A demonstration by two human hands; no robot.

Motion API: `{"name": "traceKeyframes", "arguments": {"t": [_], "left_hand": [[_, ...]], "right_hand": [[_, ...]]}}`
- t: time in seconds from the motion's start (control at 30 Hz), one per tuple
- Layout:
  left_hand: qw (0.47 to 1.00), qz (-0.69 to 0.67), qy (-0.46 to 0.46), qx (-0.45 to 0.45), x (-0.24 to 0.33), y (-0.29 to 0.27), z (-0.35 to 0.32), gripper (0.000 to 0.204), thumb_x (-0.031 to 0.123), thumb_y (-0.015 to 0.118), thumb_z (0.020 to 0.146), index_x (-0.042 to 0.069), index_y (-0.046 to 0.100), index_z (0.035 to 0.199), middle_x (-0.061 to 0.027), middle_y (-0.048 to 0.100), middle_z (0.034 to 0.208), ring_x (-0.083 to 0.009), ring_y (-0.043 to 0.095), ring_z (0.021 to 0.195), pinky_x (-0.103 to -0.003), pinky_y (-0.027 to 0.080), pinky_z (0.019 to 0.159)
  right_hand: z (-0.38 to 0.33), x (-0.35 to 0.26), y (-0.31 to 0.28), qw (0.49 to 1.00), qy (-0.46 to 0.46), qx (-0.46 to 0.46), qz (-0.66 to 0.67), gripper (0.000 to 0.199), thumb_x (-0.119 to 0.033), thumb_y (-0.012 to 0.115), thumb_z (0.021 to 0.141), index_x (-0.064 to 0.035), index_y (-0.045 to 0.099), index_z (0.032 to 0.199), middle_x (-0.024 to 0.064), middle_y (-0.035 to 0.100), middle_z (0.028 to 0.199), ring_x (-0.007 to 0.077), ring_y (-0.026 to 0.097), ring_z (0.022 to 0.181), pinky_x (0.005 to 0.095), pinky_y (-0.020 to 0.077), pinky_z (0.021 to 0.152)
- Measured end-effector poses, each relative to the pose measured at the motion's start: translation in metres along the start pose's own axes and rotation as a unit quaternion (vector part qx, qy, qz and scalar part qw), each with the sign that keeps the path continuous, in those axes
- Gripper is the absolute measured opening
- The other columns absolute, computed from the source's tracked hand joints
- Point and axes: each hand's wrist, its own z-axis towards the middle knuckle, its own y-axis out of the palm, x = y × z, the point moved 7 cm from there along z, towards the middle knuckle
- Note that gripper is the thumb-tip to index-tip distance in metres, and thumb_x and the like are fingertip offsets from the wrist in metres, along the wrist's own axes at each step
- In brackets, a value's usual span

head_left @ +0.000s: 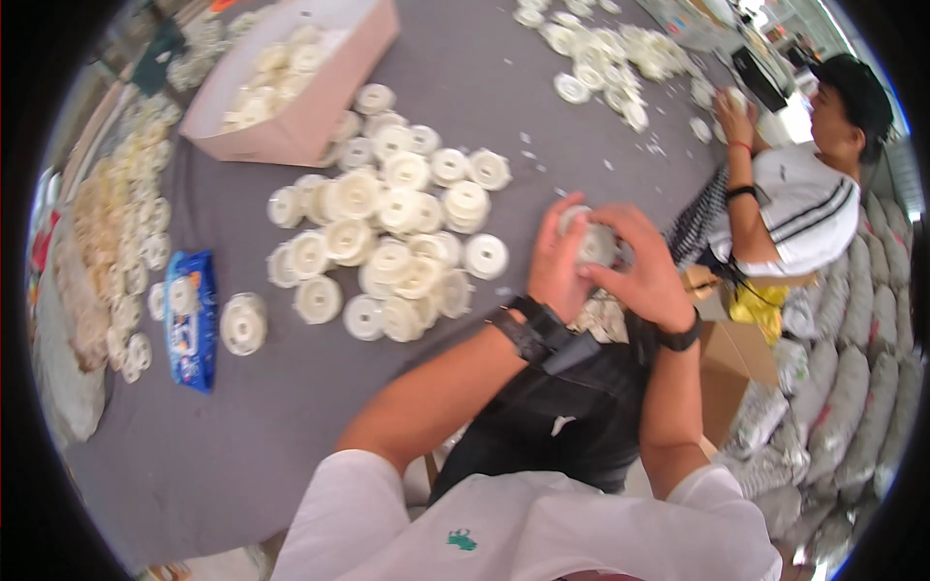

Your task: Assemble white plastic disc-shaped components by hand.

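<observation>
Close to the table edge, in front of my body, my left hand and my right hand are closed around a round white plastic piece. It looks like a flanged disc or small spool, partly covered by my fingers. The thumbs press on it from the near side. Left of my hands, a loose pile of similar white plastic discs with centre holes lies on the grey tabletop. One white disc rests at the pile's right edge, nearest my left hand.
A pale pink box holding white discs stands behind the pile. A blue wipes packet and a small disc stack lie left. More pieces lie at the far side, near a co-worker. At right are a cardboard box and stacked sacks.
</observation>
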Motion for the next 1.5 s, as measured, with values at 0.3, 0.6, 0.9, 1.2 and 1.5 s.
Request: {"name": "traceKeyframes", "arguments": {"t": [0.3,0.6,0.9,1.2,1.5], "left_hand": [[1.0,-0.007,-0.002,0.011,-0.002,-0.003,0.007,0.042,0.032,0.038,0.111,0.011,0.036,0.148,-0.0163,0.059,0.129,-0.0304,0.065,0.113,-0.049,0.06,0.088],[1.0,0.001,-0.017,0.002,-0.005,-0.005,0.006,0.044,0.033,0.035,0.112,0.01,0.036,0.148,-0.016,0.054,0.135,-0.0331,0.061,0.121,-0.052,0.059,0.091],[0.998,0.007,-0.014,0.059,-0.002,-0.013,0.006,0.045,0.032,0.041,0.107,0.01,0.044,0.146,-0.0154,0.059,0.132,-0.0337,0.063,0.116,-0.051,0.055,0.094],[0.999,-0.009,-0.029,0.02,-0.003,-0.006,0.005,0.043,0.024,0.042,0.103,0.009,0.043,0.144,-0.0178,0.059,0.122,-0.0399,0.066,0.104,-0.048,0.057,0.083],[0.999,0.02,-0.035,-0.002,-0.005,0.001,0.0,0.043,0.028,0.037,0.107,0.01,0.041,0.146,-0.0151,0.059,0.126,-0.0316,0.064,0.109,-0.049,0.056,0.09]], "right_hand": [[-0.009,0.021,-0.004,0.999,-0.003,0.004,0.044,0.068,-0.007,0.085,0.071,-0.0071,0.058,0.134,0.0105,0.059,0.12,0.0301,0.058,0.11,0.0378,0.0512,0.09],[-0.013,0.023,-0.015,0.997,-0.047,0.055,0.022,0.062,-0.003,0.082,0.069,-0.0049,0.062,0.127,0.0108,0.061,0.117,0.0291,0.061,0.107,0.0369,0.0522,0.091],[-0.019,0.007,-0.029,0.998,-0.056,0.043,-0.002,0.06,-0.004,0.078,0.07,-0.0047,0.06,0.128,0.0146,0.058,0.118,0.0347,0.058,0.11,0.0397,0.0485,0.097],[-0.073,0.046,-0.06,0.956,0.119,-0.067,-0.259,0.061,-0.02,0.084,0.068,-0.009,0.066,0.125,0.0118,0.062,0.114,0.0352,0.058,0.11,0.0425,0.0478,0.092],[-0.023,0.005,0.0,0.997,-0.015,0.048,-0.052,0.062,-0.011,0.085,0.069,-0.0084,0.063,0.127,0.014,0.064,0.117,0.0353,0.06,0.11,0.0417,0.0495,0.094]]}}
